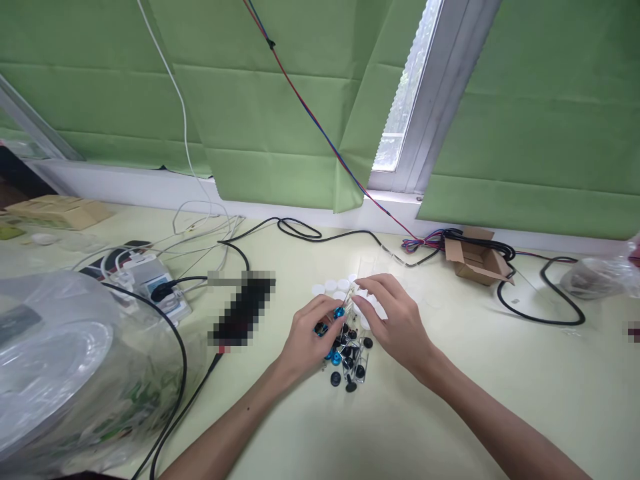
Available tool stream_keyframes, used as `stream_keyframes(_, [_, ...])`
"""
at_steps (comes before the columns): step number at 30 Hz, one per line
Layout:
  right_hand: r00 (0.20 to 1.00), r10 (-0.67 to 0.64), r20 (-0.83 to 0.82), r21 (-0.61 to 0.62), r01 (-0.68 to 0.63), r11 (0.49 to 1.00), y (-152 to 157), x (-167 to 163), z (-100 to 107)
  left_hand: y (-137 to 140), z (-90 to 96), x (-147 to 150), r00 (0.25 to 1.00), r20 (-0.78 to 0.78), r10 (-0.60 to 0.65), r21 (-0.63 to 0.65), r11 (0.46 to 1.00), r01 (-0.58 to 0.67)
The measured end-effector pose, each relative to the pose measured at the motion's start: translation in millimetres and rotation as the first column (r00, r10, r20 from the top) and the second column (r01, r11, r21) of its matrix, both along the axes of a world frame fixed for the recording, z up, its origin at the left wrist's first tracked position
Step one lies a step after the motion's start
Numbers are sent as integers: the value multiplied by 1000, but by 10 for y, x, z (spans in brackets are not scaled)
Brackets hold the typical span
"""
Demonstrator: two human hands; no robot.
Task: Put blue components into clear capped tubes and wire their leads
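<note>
Near the middle of the table my left hand (pixel 313 333) pinches a small shiny blue part (pixel 339 312) between thumb and fingertips. Just to its right, the thumb and fingers of my right hand (pixel 393 317) close together near a thin, pale metal piece (pixel 349 293); what they grip is too small to make out. Below the hands lies a pile of small black round parts (pixel 360 371), bent metal wire pieces (pixel 367 360) and more blue parts (pixel 336 359). White round discs (pixel 331 286) are spread behind the fingers, partly hidden by my right hand.
A power strip (pixel 150 277) with plugged cables and a pixelated dark object (pixel 243 310) lie left. A large plastic-wrapped roll (pixel 55 380) fills the near left. At the back right are an open cardboard box (pixel 473 260), black cable loops (pixel 543 320) and a clear bag (pixel 600 277).
</note>
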State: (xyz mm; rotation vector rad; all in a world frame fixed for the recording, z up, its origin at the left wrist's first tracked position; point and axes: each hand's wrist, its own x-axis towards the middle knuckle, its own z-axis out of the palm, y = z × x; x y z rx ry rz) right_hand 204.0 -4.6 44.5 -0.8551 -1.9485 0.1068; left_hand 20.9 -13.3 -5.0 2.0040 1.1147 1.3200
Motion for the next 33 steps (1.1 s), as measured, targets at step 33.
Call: stream_keyframes(33, [988, 41, -150, -204, -71, 976, -5, -31, 40, -60, 127, 30, 875, 446, -189, -471, 782, 409])
